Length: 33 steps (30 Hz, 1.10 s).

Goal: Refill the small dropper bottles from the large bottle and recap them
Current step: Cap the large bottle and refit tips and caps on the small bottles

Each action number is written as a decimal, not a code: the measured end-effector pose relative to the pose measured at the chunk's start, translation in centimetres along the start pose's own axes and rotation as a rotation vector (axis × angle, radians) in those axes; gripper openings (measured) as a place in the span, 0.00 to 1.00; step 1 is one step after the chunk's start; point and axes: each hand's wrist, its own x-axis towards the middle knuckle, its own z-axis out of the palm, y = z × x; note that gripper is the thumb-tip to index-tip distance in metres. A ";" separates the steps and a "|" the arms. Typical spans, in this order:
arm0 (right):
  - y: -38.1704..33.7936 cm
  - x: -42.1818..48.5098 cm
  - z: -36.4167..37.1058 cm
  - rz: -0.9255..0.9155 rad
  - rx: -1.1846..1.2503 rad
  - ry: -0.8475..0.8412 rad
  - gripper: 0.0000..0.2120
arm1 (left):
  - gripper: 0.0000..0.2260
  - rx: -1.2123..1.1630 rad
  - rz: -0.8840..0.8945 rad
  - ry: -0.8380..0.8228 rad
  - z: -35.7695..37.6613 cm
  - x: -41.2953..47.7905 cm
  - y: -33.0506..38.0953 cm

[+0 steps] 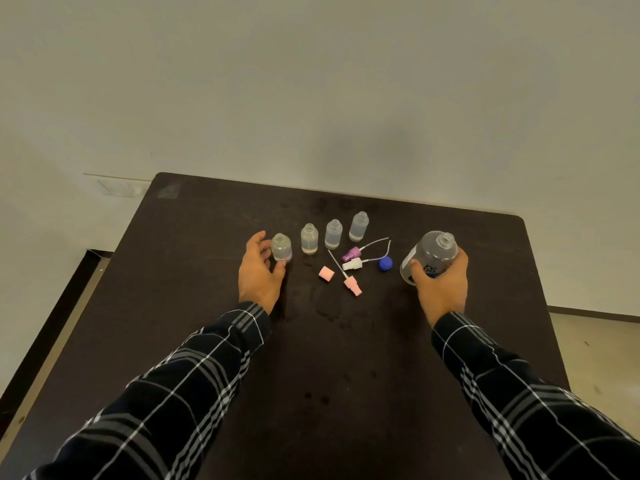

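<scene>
On the dark tabletop, as your head camera shows it, the row of small bottles stands uncapped and climbs toward one o'clock. Your left hand curls round the leftmost small bottle, thumb at its base, and the bottle stands upright on the surface. At three o'clock from the row, your right hand grips the large bottle, open-mouthed and tilted. Between your hands lie the loose tops: a pink cap, a pink dropper top, a purple top, a white top, and a blue cap near the large bottle's nine o'clock. You appear to be at the start of a pour. Next you must bring the large neck over the small mouth and tip slowly, since so narrow an opening invites spills.
</scene>
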 end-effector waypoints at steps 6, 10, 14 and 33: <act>0.1 0.0 -0.3 0.093 -0.098 -0.023 0.40 | 0.30 0.073 -0.063 0.019 -0.3 -1.7 -1.0; 0.6 -2.3 -0.2 0.283 -0.297 0.161 0.33 | 0.24 0.174 -0.064 0.043 -0.6 -3.2 -1.4; 1.3 -4.5 0.4 0.110 -0.514 -0.201 0.15 | 0.16 0.377 -0.006 0.009 -0.4 -4.9 -1.6; -2.7 -0.3 5.6 -0.324 -1.199 -0.479 0.22 | 0.23 1.096 0.191 -0.254 -0.7 -5.8 -1.9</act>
